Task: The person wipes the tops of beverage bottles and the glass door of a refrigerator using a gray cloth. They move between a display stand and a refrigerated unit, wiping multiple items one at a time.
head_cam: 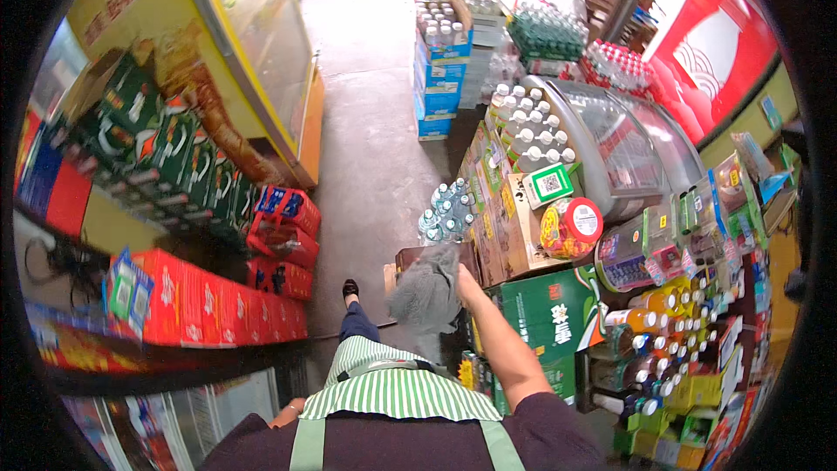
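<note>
My right hand (466,286) grips a grey cloth (425,291) that hangs bunched in front of the green-and-white striped apron (399,392). Beneath and beyond the cloth is a dark brown box or stool top (407,258); which one I cannot tell. A pack of clear water bottles (446,212) stands just past it. Beside my right forearm are stacked cardboard cartons (507,229) and a green carton (552,320). My left hand is out of view; only the left forearm shows low at my side, near the red cartons.
Red cartons (216,304) and green bottle packs (163,150) line the left. A stack of blue drink cases (441,101) rises ahead. To the right are a glass-topped chest freezer (614,137), a candy jar (569,229) and rows of bottled drinks (654,340). A concrete aisle (359,144) runs between.
</note>
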### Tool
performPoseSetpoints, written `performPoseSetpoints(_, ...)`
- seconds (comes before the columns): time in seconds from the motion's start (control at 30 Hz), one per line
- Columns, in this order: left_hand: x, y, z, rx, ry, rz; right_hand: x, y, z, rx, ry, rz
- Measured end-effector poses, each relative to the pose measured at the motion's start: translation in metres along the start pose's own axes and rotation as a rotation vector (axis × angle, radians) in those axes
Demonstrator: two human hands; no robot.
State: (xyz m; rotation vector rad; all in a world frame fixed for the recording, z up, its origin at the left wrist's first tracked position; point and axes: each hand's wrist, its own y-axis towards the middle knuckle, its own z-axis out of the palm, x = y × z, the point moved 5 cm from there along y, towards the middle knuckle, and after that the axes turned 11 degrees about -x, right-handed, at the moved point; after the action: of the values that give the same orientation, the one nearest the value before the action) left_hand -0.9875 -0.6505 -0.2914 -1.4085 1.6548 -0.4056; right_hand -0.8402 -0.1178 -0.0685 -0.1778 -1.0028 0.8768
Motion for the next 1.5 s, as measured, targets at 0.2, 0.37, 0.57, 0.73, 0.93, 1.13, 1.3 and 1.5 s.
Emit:
performPoseSetpoints(0.2,-0.072,0.151,-0.062,0.025,-0.312,0.059,0.007,0.084,0.033,-0.264,-0.192,-0.1)
performPoseSetpoints(0.37,-0.203,0.273,-0.142,0.173,-0.725,0.051,0.078,0.097,0.032,-0.525,-0.481,-0.25)
performPoseSetpoints(0.57,-0.319,0.302,-0.239,-0.013,-0.833,0.024,0.224,0.011,0.027,-0.792,-0.948,-0.57)
performPoseSetpoints(0.73,-0.268,0.369,-0.219,0.051,-0.475,-0.263,0.292,-0.032,-0.038,-1.265,-1.156,-0.675)
performPoseSetpoints(0.93,-0.308,0.425,-0.21,0.33,-0.212,0.026,0.238,0.031,-0.135,-1.68,-1.475,0.04)
performPoseSetpoints(1.13,-0.434,0.508,-0.221,0.328,-0.424,-0.099,0.237,0.044,-0.088,-1.871,-1.481,-0.25)
performPoseSetpoints(1.3,-0.595,0.566,-0.216,0.422,-0.274,0.088,0.22,0.048,-0.06,-2.11,-1.421,-0.507)
performPoseSetpoints(1.5,-0.778,0.631,-0.191,0.23,-0.482,0.092,0.197,0.045,-0.079,-2.519,-0.94,-0.493)
